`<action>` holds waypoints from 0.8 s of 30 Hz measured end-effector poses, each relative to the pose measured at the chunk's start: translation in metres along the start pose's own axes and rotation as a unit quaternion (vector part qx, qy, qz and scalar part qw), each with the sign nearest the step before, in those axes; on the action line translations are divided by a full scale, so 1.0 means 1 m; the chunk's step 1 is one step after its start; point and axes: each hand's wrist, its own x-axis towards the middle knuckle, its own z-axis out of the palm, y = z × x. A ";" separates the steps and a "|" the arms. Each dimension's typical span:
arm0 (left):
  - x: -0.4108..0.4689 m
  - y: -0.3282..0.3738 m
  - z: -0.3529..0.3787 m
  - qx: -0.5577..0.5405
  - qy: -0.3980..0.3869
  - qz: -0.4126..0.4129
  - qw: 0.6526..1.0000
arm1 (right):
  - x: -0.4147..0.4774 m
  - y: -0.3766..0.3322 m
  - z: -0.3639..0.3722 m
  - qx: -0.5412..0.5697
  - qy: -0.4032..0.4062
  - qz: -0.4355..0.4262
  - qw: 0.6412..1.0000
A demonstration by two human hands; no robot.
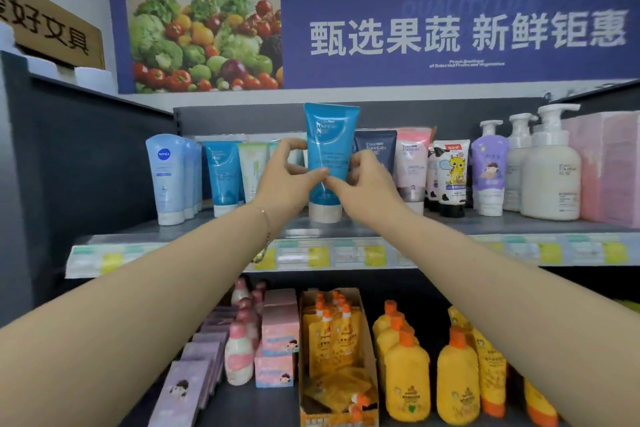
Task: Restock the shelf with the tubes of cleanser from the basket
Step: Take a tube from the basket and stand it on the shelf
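Two hands (287,180) (367,184), one held blue tube (329,139), three pump bottles (490,170) (517,163) (550,177).

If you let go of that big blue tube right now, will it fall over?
It may tip: the blue tube is tall on one small white cap. It probably feels squashy and light, like the plastic tubes beside it.

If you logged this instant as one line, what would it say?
left hand: grips blue tube | right hand: grips same tube | tube: upright, cap down, at upper shelf front
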 end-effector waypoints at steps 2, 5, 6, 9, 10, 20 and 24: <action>0.001 -0.006 -0.017 0.002 0.000 -0.001 1.000 | -0.003 -0.010 0.015 0.000 0.001 0.002 1.000; 0.000 -0.013 -0.039 0.000 0.003 -0.001 1.000 | -0.006 -0.025 0.033 -0.010 -0.002 0.008 1.000; 0.000 -0.014 -0.046 0.001 0.002 0.000 1.000 | -0.006 -0.029 0.038 -0.011 -0.001 0.010 1.000; -0.001 -0.015 -0.061 -0.002 0.003 0.002 1.000 | -0.009 -0.041 0.051 -0.003 0.007 0.015 1.000; -0.002 -0.015 -0.064 -0.003 0.005 0.001 1.000 | -0.010 -0.044 0.054 0.003 0.007 0.017 1.000; -0.018 -0.012 -0.064 -0.014 0.039 -0.009 0.999 | -0.018 -0.048 0.049 0.016 -0.042 0.015 0.999; -0.021 -0.007 -0.055 -0.011 0.057 -0.008 0.998 | -0.016 -0.044 0.041 0.019 -0.055 0.006 0.998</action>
